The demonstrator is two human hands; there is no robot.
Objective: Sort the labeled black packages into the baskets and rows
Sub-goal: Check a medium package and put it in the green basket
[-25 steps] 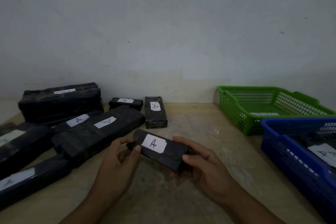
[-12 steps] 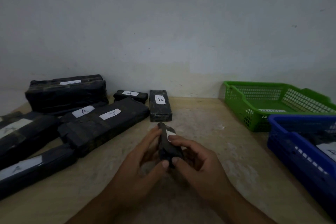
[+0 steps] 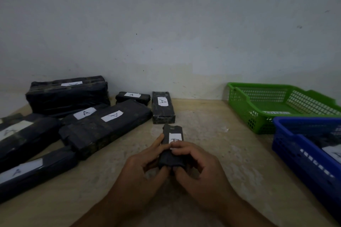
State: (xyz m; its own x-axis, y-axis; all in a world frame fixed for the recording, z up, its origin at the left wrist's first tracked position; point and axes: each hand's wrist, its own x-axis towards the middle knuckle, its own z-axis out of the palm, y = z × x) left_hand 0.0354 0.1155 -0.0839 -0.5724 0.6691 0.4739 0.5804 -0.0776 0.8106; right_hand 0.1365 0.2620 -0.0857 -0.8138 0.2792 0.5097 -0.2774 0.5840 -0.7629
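You are in the middle of the sorting. Many black packages [image 3: 103,127] with the letter A lie in rows on the left of the surface [image 3: 212,143]. The blue basket [image 3: 302,155] holds at least one labeled package, and the green basket [image 3: 258,114] looks almost empty. Your left hand [image 3: 142,166] and right hand [image 3: 195,164] are both closed around one small package [image 3: 172,145], held over the middle of the surface. Its label is half covered, so I cannot read it.
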